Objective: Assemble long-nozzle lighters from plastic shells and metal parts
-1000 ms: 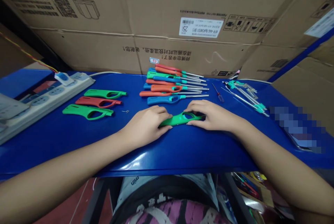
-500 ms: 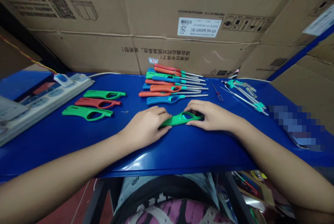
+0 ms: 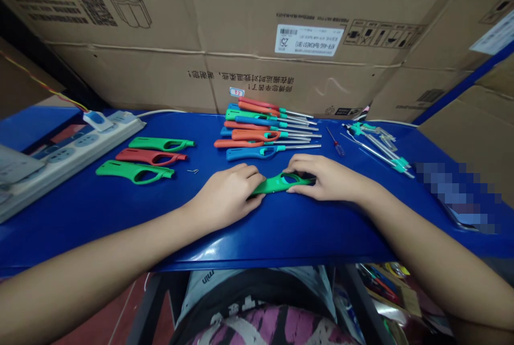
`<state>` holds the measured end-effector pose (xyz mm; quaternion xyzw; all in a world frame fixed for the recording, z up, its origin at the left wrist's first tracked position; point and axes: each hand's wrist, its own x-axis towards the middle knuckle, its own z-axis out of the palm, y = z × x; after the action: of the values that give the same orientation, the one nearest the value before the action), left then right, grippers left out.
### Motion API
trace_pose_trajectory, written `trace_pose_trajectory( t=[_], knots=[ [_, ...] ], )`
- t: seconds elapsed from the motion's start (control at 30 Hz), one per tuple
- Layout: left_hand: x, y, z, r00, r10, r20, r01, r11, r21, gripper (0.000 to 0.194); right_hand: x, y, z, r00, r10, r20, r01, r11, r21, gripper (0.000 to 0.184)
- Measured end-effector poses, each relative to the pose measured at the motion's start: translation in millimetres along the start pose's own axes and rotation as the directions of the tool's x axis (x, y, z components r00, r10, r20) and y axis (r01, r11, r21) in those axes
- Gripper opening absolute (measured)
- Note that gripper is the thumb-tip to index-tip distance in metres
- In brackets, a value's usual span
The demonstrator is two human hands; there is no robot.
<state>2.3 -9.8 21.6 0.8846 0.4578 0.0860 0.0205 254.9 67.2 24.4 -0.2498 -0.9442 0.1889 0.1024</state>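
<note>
A green lighter body (image 3: 275, 184) lies level between my two hands, just above or on the blue table. My left hand (image 3: 235, 195) is closed around its handle end. The fingers of my right hand (image 3: 319, 179) pinch the other end, by the loop where a teal trigger shows; the tip is hidden in my grasp. Behind my hands is a pile of long-necked lighters (image 3: 257, 136) in orange, red, blue and green, with metal tubes pointing right. To the left lie a red lighter body (image 3: 150, 156) and two green ones, without tubes.
A screwdriver (image 3: 336, 142) lies right of the pile, near metal tubes with teal parts (image 3: 385, 152). Tiny screws (image 3: 193, 171) rest left of my hands. A white power strip (image 3: 84, 147) runs along the left; a large cardboard box (image 3: 160, 66) stands behind the blue table (image 3: 321, 232).
Both hands keep their hold on the green lighter body with hardly any movement. The whole view has shifted very slightly.
</note>
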Motion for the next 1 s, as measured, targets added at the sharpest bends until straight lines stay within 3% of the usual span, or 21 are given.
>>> trace_pose_trajectory(
  t=[0.27,1.0],
  knots=[
    [0.6,-5.3,-3.7,0.999,-0.050,-0.011,0.048,0.991,-0.122,0.029,-3.6,0.3,-3.1,1.000,-0.009,-0.020,0.010,0.999,0.042,0.031],
    [2.3,-4.6,-2.5,0.998,-0.064,-0.013,0.061,0.984,-0.170,0.026,-0.7,-2.5,0.2,1.000,0.020,-0.018,-0.020,1.000,0.018,0.033]
  ],
)
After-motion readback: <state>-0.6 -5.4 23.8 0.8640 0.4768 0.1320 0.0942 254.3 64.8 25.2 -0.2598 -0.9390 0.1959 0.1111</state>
